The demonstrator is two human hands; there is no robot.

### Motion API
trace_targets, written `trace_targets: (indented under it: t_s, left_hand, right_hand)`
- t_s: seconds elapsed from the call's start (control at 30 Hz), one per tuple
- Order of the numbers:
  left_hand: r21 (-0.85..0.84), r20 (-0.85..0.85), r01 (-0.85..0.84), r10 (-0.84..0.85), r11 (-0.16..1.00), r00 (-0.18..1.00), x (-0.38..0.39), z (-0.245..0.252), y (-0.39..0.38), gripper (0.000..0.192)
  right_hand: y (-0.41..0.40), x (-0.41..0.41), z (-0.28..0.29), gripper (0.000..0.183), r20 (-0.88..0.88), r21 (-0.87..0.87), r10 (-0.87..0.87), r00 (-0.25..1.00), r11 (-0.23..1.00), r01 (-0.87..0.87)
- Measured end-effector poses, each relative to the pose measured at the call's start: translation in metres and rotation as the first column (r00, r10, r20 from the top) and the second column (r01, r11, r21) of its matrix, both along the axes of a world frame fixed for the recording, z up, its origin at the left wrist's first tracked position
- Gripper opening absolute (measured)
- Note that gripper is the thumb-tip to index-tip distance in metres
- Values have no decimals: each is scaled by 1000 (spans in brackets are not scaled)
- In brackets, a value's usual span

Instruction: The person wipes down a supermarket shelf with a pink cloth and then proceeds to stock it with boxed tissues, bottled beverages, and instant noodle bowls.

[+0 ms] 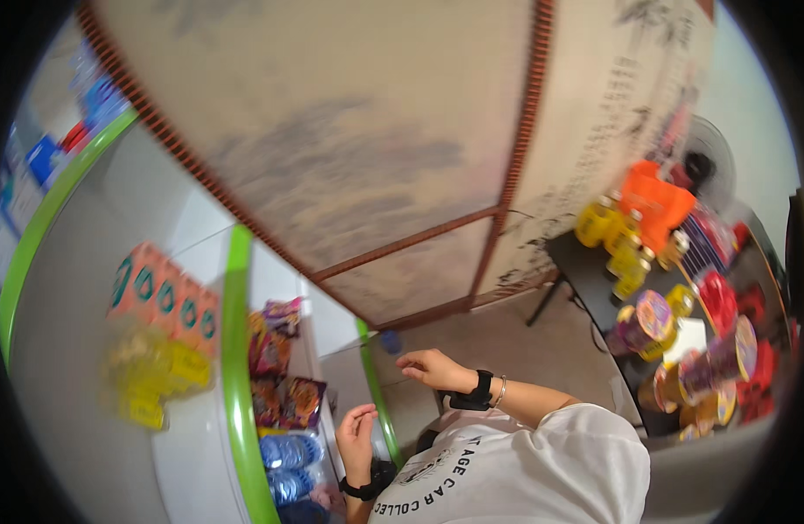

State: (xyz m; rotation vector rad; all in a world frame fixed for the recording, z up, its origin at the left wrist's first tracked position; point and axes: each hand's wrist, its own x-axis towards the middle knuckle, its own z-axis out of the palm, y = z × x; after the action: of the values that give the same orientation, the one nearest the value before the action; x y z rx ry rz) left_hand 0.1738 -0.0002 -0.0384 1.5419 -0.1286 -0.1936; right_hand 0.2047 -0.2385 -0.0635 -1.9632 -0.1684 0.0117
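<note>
My right hand (pixel 431 368) hangs in the air with nothing in it, its fingers loosely bent, above the floor. Lower down, my left hand (pixel 356 429) is also bare, its fingers loosely extended beside the shelf unit's lower level. Nearest to it are several purple snack packets (pixel 302 401) and some blue-wrapped bottles (pixel 291 452). Each wrist wears a black band. On the upper shelf (pixel 196 452) stand yellow-labelled bottles (pixel 186 367), blurred, beside a row of salmon-coloured packs (pixel 166 295) with green rings.
Green-edged shelving (pixel 237 367) rises at left. A folding screen (pixel 349 164) with brown frames stands ahead. At right, a dark table (pixel 582 268) bears several yellow bottles (pixel 621 236), an orange bag (pixel 654 203) and purple tubs (pixel 651 314); a fan (pixel 713 157) is behind. A blue object (pixel 390 342) lies on the floor.
</note>
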Motion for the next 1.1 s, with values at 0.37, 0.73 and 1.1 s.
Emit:
trace_targets:
  t_s: [0.37, 0.73, 1.1]
  left_hand:
    - [44, -134, 445, -436, 894, 890, 20, -18, -131, 18]
    - [40, -191, 743, -724, 668, 662, 41, -48, -320, 21]
    - [49, -370, 941, -869, 336, 329, 47, -82, -473, 23]
  right_hand:
    - [-133, -86, -26, 29, -33, -20, -477, 878, 879, 476]
    - [-303, -131, -78, 40, -166, -32, -837, 521, 533, 846]
    - [-382, -162, -110, 64, -340, 27, -918, 203, 206, 978]
